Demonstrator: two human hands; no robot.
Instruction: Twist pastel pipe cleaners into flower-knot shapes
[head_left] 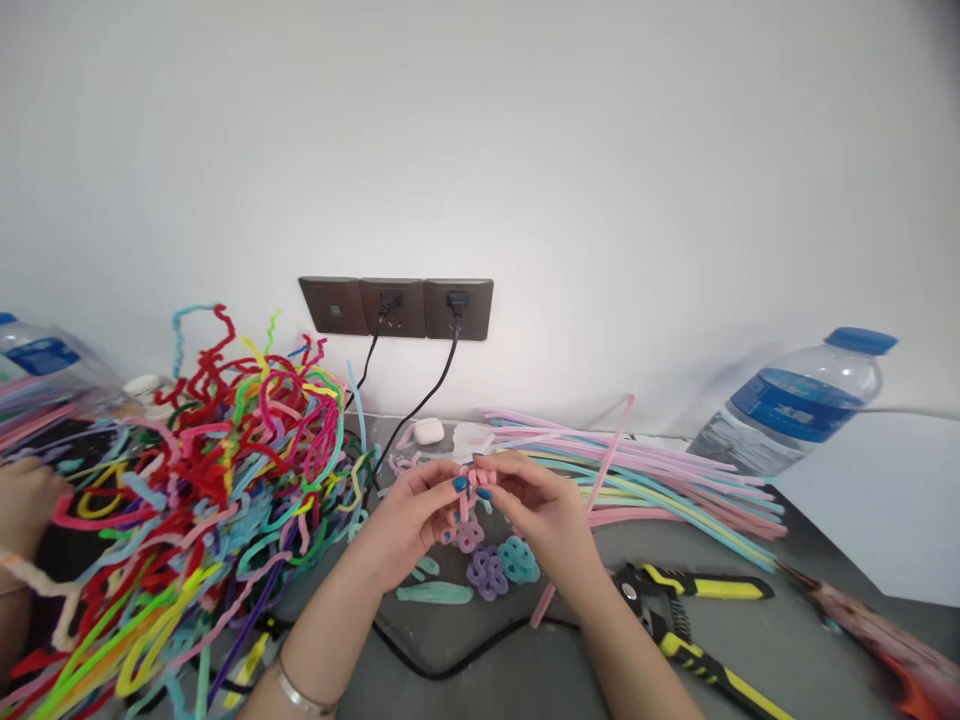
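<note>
My left hand (pixel 409 520) and my right hand (pixel 536 505) meet over the grey table, fingertips pinched together on a pink pipe cleaner (pixel 592 495). Its long end slants from upper right down past my right wrist. The short end is coiled between my fingers. Just below my hands lie small flower-shaped twists: a purple one (pixel 486 572), a teal one (pixel 519 560) and a smaller purple one (pixel 469 536). A teal leaf-shaped piece (pixel 435 594) lies beside them.
A tangled heap of bright pipe cleaners (pixel 202 500) fills the left. Straight pastel pipe cleaners (pixel 660 470) fan out at right. Yellow-handled pliers (pixel 690 620) lie at lower right. Water bottle (pixel 795 405), wall sockets (pixel 397 307) with black cables, white earbud case (pixel 429 431). Another person's hand (pixel 26 495) at far left.
</note>
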